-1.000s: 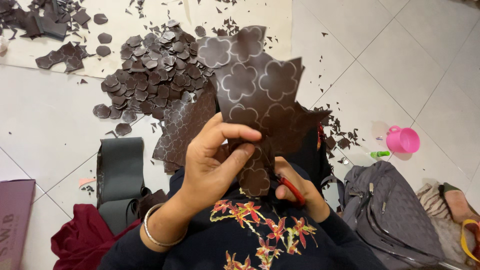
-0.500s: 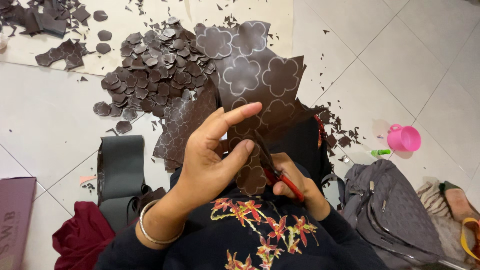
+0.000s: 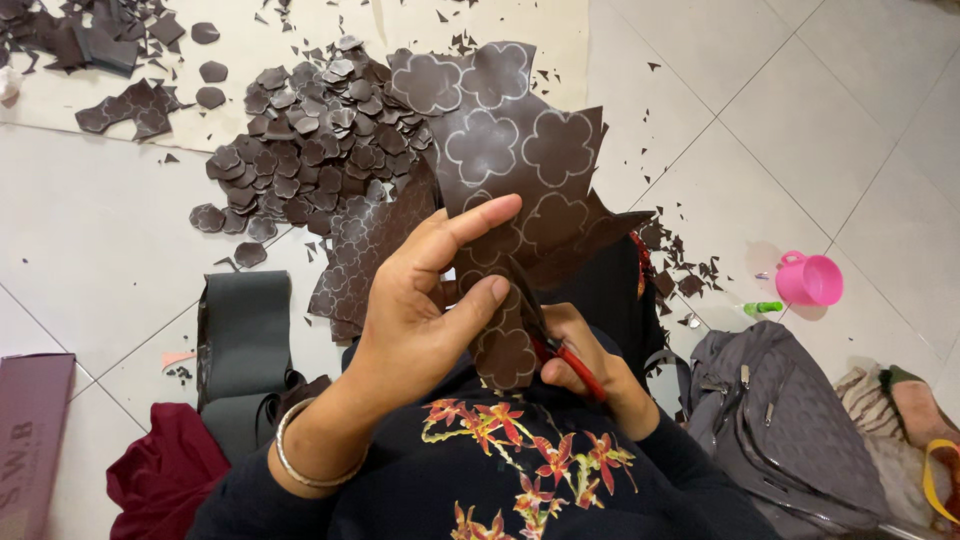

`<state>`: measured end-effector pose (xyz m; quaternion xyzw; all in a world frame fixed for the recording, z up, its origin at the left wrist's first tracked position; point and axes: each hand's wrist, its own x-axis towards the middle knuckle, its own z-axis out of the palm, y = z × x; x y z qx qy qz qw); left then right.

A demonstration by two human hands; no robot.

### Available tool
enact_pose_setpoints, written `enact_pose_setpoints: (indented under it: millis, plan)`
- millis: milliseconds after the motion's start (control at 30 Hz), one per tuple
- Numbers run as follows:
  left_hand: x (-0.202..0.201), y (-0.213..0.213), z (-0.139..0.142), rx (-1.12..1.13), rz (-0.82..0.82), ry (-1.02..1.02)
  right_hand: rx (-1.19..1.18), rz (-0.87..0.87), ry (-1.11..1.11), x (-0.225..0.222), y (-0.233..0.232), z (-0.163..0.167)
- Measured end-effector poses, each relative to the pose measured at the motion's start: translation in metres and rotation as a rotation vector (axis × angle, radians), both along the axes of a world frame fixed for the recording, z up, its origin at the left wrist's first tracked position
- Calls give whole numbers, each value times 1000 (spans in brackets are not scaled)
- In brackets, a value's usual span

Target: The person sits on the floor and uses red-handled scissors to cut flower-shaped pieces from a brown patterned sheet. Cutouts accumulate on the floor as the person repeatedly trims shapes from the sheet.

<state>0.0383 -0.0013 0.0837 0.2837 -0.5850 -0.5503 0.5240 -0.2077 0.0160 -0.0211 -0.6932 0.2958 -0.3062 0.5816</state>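
Note:
My left hand (image 3: 425,300) holds up a dark brown sheet (image 3: 515,150) marked with pale flower outlines, thumb and index finger pinching its lower part. A bangle circles that wrist. My right hand (image 3: 580,360) grips red-handled scissors (image 3: 560,350) whose blades sit in the sheet's lower edge, beside a nearly freed flower shape (image 3: 505,350). A second marked sheet (image 3: 370,250) lies on the floor behind my left hand.
A heap of cut brown flower pieces (image 3: 300,150) lies on the tiled floor, with scraps (image 3: 690,260) scattered right. A pink cup (image 3: 808,278), a grey handbag (image 3: 770,420), a black strap roll (image 3: 245,340), dark red cloth (image 3: 165,470) and a maroon box (image 3: 30,440) surround me.
My left index finger has lifted and straightened along the sheet. The sheet has turned slightly as the scissors work along the lower flower outline.

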Motion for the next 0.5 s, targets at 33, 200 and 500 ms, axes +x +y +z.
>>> enact_pose_setpoints:
  millis: [33, 200, 500]
  plan:
    - [-1, 0, 0, 29, -11, 47, 9, 2, -19, 0, 0, 0]
    - [-8, 2, -3, 82, 14, 152, -71, -2, 62, -3, 0, -5]
    - [-7, -4, -11, 61, 41, 71, -42, -30, 168, -3, 7, 3]
